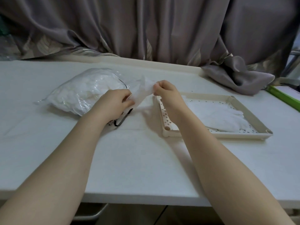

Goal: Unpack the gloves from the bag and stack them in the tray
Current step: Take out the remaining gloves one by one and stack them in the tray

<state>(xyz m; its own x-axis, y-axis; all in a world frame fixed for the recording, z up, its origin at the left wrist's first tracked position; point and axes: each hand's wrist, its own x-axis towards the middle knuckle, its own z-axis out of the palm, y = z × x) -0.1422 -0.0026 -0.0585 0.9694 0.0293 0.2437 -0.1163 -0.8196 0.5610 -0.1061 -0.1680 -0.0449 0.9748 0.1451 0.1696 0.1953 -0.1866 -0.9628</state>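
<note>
Grey curtains (146, 30) hang behind the white desk (129, 159). Above it, between bag and tray, a white glove (142, 91) is stretched between both hands: left hand (113, 103) and right hand (167, 93) reach forward with fingers curled, pinching its ends. The clear bag (81, 95) of gloves lies left; the perforated tray (253, 117), right, holds stacked gloves (215, 117).

Above a white table (146, 159), a left hand (113, 101) and right hand (167, 91) pinch opposite ends of a thin white glove (142, 93). To the left lies a clear plastic bag of white gloves (84, 93); to the right, more white gloves (215, 116) lie in a cream perforated plastic tray (253, 117). Grey curtains (146, 26) hang behind.
</note>
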